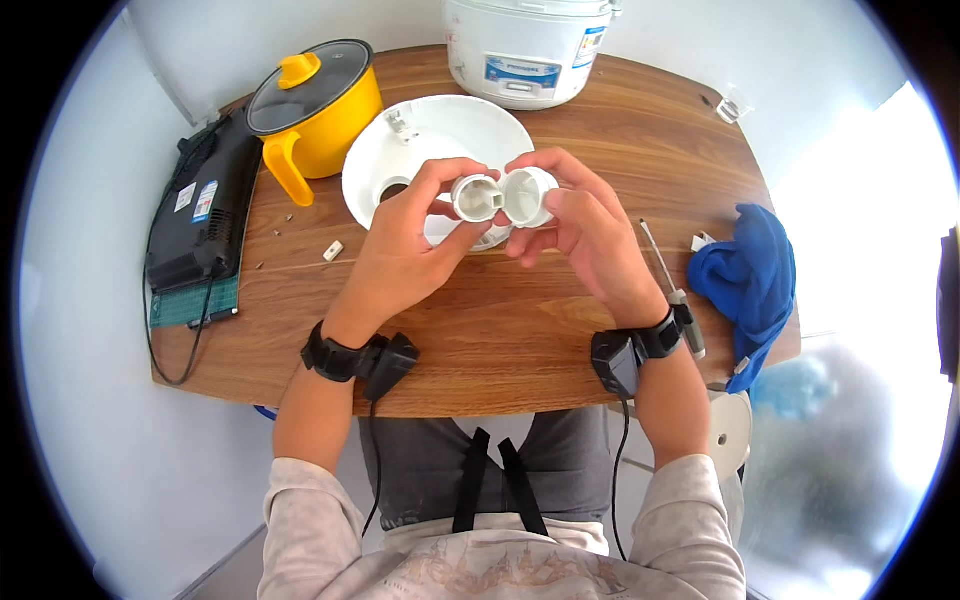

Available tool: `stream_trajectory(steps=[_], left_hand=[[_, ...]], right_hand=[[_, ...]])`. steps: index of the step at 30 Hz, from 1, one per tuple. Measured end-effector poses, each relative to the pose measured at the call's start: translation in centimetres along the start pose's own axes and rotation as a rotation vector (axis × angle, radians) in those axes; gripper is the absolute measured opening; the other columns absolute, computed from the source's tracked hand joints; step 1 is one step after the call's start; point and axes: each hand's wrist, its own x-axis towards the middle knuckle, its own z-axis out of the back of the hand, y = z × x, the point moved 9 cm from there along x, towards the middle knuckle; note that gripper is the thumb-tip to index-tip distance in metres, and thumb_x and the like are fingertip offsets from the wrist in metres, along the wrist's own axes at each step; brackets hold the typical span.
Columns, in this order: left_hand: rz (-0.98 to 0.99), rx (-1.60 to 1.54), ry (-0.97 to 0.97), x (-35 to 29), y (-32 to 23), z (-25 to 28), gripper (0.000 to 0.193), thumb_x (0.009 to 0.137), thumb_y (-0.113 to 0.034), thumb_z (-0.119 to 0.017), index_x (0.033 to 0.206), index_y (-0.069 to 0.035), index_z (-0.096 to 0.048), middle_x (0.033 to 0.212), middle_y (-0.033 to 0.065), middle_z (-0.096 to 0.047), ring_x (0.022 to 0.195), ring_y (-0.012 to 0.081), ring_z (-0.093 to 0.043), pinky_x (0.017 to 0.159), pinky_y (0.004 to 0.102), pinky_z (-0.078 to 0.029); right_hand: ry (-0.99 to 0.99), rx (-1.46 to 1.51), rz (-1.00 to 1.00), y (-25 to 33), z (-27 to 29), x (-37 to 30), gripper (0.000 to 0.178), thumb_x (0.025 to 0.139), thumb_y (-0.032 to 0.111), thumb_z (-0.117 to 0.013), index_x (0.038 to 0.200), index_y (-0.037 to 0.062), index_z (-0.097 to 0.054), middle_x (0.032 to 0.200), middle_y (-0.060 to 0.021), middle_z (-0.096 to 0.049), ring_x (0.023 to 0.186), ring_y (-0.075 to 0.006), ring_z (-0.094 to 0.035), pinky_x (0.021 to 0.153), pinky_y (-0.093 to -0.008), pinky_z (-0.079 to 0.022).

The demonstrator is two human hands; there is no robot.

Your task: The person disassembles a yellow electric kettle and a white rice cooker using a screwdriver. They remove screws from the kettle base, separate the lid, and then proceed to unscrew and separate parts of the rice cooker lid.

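The white rice cooker (527,48) behind the white lid (430,140) is cut off by the top edge. The hands (400,250) hide that lid's near rim. Small bits left of it are too small to tell.

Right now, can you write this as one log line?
left hand: holds white cap | right hand: holds white round part | below: white lid

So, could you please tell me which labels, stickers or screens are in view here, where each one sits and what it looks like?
Front label on the white rice cooker, far table edge: blue and white rectangle.
Side sticker on the same cooker, right flank: small, white with colours.
Two stickers on the black appliance, left table edge: small rectangles, one white, one blue and white.
No lit screens.
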Motion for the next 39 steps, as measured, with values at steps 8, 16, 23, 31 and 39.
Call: stream_trajectory(steps=[8,16,23,31,39], left_hand=[[-0.157,0.265,-0.311,-1.6,-1.9,4.2,0.04,0.084,-0.003,-0.075,0.121,-0.008,-0.062,0.117,0.0052,-0.063,0.092,0.0141,-0.063,0.081,0.0294,-0.053],[0.241,0.374,-0.292,-12.3,2.3,10.3,0.038,0.084,-0.01,-0.076,0.119,-0.008,-0.062,0.109,0.0047,-0.068,0.095,0.0169,-0.065,0.085,0.0319,-0.052],[0.446,0.594,-0.306,-19.1,6.4,15.2,0.039,0.085,-0.024,-0.081,0.117,-0.006,-0.069,0.108,0.0093,-0.064,0.097,0.021,-0.065,0.085,0.0328,-0.052],[0.374,0.689,-0.414,-20.6,7.6,16.9,0.032,0.085,-0.034,-0.078,0.102,-0.008,-0.074,0.092,0.0119,-0.068,0.085,0.0307,-0.062,0.077,0.0402,-0.05],[0.253,0.826,-0.592,-21.1,7.1,15.0,0.032,0.083,-0.034,-0.078,0.106,-0.013,-0.073,0.089,0.0067,-0.062,0.09,0.0273,-0.06,0.079,0.0391,-0.049]], right_hand=[[-0.008,-0.161,0.077,1.0,-0.9,-0.5,0.041,0.093,0.011,-0.062,0.133,0.0052,-0.051,0.108,-0.0104,-0.067,0.089,-0.0165,-0.068,0.072,-0.0275,-0.056],[-0.001,-0.626,0.205,0.1,-3.7,-0.7,0.039,0.086,0.014,-0.075,0.116,0.0024,-0.053,0.114,-0.0148,-0.068,0.09,-0.0178,-0.069,0.074,-0.0301,-0.056],[0.056,-0.993,0.326,-3.5,-12.1,-1.0,0.037,0.077,0.024,-0.081,0.102,0.0006,-0.068,0.093,-0.0148,-0.069,0.089,-0.0297,-0.068,0.081,-0.0381,-0.055],[0.032,-1.036,0.287,-10.0,-17.3,4.3,0.036,0.076,0.023,-0.08,0.1,0.0005,-0.067,0.091,-0.0198,-0.072,0.085,-0.0371,-0.07,0.077,-0.0441,-0.056],[-0.014,-1.271,0.222,-10.9,-17.5,4.8,0.034,0.079,0.02,-0.078,0.104,0.0033,-0.062,0.099,-0.0161,-0.07,0.095,-0.0364,-0.068,0.08,-0.0463,-0.055]])
